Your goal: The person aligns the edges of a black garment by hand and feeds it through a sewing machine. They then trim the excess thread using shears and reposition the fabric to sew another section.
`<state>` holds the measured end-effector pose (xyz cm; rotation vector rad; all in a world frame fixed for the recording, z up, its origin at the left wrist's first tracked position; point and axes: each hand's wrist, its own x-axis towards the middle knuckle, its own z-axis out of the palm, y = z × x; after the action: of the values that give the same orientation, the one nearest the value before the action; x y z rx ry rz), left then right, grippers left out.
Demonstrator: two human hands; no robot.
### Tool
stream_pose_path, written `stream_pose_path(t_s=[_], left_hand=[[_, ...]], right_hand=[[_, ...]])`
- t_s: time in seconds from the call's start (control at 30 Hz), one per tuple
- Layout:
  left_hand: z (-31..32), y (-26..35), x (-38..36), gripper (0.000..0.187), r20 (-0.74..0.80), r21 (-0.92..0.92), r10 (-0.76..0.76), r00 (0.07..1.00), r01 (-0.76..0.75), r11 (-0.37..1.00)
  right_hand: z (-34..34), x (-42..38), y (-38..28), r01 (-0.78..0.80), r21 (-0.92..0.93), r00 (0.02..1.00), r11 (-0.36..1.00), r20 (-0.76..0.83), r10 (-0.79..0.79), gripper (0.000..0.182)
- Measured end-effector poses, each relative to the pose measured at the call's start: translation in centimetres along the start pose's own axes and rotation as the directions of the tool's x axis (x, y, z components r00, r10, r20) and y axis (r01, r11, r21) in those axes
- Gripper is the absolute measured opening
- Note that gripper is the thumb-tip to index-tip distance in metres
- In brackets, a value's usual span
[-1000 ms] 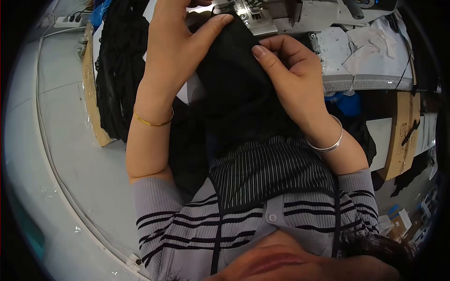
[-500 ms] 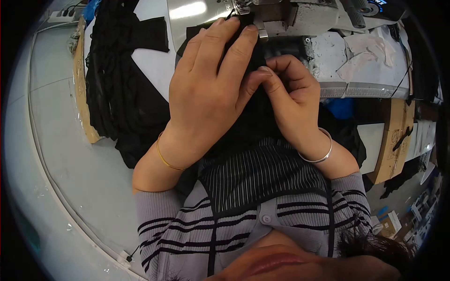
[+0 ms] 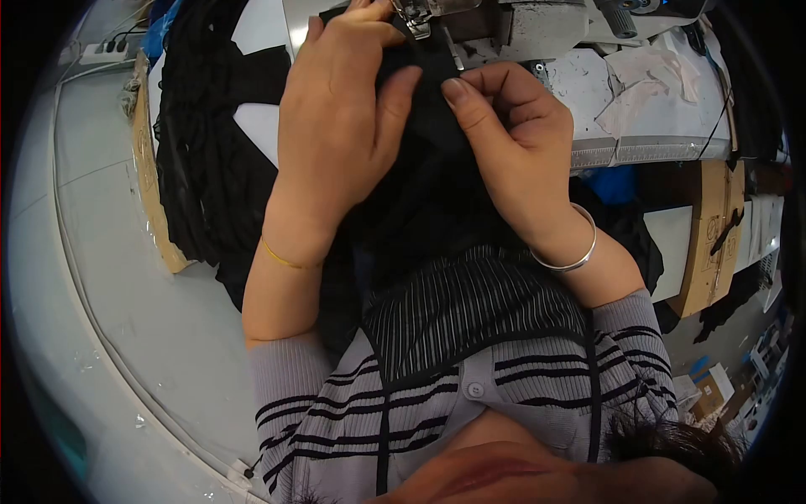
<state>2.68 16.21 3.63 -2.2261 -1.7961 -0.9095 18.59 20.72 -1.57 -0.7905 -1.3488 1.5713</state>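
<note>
Black fabric (image 3: 420, 160) runs from my lap up under the metal presser foot (image 3: 416, 25) of a sewing machine. My left hand (image 3: 332, 118) rests on the cloth left of the foot, thumb held apart; its fingertips reach the top of the view and are partly cut off. On the other side, my right hand (image 3: 525, 126) pinches the fabric's right edge between thumb and curled fingers, just below the foot.
A heap of black fabric (image 3: 197, 160) hangs over the table's left side. Pale scraps (image 3: 646, 80) lie to the right, above a ruler strip (image 3: 646, 151) along the table edge. A cardboard box (image 3: 709, 244) stands lower right.
My left hand has moved up and left, away from my right hand, and its thumb has spread. My right hand has shifted slightly up and left. More of the presser foot shows.
</note>
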Motion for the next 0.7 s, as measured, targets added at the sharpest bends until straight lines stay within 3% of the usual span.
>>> stream_pose_path(t_s=[0.03,0.07,0.13,0.17,0.2,0.23,0.27,0.3,0.33,0.37,0.4,0.43,0.47,0.5,0.53,0.6,0.63,0.7], left_hand=[[-0.5,-0.5,-0.1,0.022,0.091,-0.015,-0.083,0.992,0.085,0.996],[-0.3,-1.8,-0.7,0.022,0.087,-0.013,-0.086,0.993,0.087,0.996],[1.9,-4.4,-3.7,0.041,-0.262,-0.224,-0.177,0.949,0.118,0.967],[2.8,-3.5,-5.6,0.042,-0.337,-0.493,-0.392,0.856,0.194,0.848],[2.8,-2.3,-6.8,0.042,-0.33,-0.488,-0.387,0.861,0.195,0.851],[2.6,-0.7,-8.3,0.04,-0.116,-0.515,-0.522,0.845,0.398,0.759],[2.1,0.7,-9.6,0.037,0.094,-0.495,-0.639,0.763,0.592,0.635],[0.8,0.9,-10.6,0.028,0.222,-0.549,-0.681,0.698,0.666,0.504],[-1.5,-0.5,-11.5,0.024,0.328,-0.537,-0.698,0.636,0.734,0.416],[-3.7,-1.6,-11.6,0.021,0.43,-0.511,-0.702,0.567,0.794,0.328],[-5.4,-1.2,-9.4,0.019,0.258,-0.497,-0.694,0.672,0.708,0.502],[-7.4,-2.3,-7.8,0.017,0.213,-0.493,-0.674,0.707,0.674,0.55],[-8.9,-3.5,-6.3,0.016,0.063,-0.407,-0.58,0.812,0.551,0.728],[-10.2,-6.2,-5.0,0.015,0.016,-0.232,-0.459,0.888,0.45,0.862],[-11.1,-8.0,-4.4,0.015,0.002,-0.041,-0.322,0.947,0.321,0.946],[-10.6,-7.4,-5.3,0.016,-0.045,-0.024,-0.279,0.959,0.278,0.96],[-9.4,-6.8,-5.7,0.017,-0.101,-0.023,-0.235,0.967,0.234,0.972],[-5.9,-5.6,-6.7,0.02,-0.215,-0.027,-0.154,0.965,0.151,0.988]], right_hand=[[0.1,0.0,-0.2,-0.015,-0.037,1.0,0.999,-0.005,0.015,0.015],[0.1,-0.1,-0.3,-0.031,-0.076,1.0,0.997,-0.009,0.03,0.016],[0.1,-1.0,-0.2,-0.034,-0.091,0.999,0.995,0.021,0.036,0.016],[0.2,-1.3,0.0,-0.035,-0.097,0.999,0.995,0.037,0.039,0.015],[0.0,-1.5,0.5,-0.038,-0.088,0.999,0.995,0.032,0.04,0.015],[-0.5,-1.8,1.2,-0.03,-0.209,0.992,0.977,0.112,0.054,0.017],[-0.8,-2.2,1.5,-0.008,-0.331,0.976,0.943,0.203,0.08,0.02],[-0.7,-2.5,1.0,-0.01,-0.334,0.972,0.943,0.219,0.088,0.02],[-0.5,-2.8,0.0,-0.246,-0.041,0.885,0.968,0.398,0.241,0.025],[-0.2,-3.4,-1.0,-0.507,0.204,0.744,0.838,0.595,0.305,0.03],[0.3,-4.6,-1.9,-0.55,0.262,0.646,0.793,0.735,0.205,0.045],[1.1,-6.1,-1.7,-0.436,0.322,0.548,0.84,0.836,-0.036,0.055],[1.6,-7.0,-2.4,-0.398,0.287,0.4,0.871,0.909,-0.116,0.06],[2.1,-7.6,-2.9,-0.348,0.264,0.236,0.9,0.953,-0.188,0.065],[2.8,-8.3,-2.5,-0.348,0.276,0.232,0.896,0.951,-0.203,0.065],[3.9,-10.2,-0.7,-0.599,0.141,0.311,0.788,0.948,0.066,0.072],[3.8,-10.0,0.4,-0.626,0.191,0.389,0.756,0.917,0.09,0.076],[2.6,-9.9,2.4,-0.548,0.1,0.506,0.831,0.83,0.234,0.077]])
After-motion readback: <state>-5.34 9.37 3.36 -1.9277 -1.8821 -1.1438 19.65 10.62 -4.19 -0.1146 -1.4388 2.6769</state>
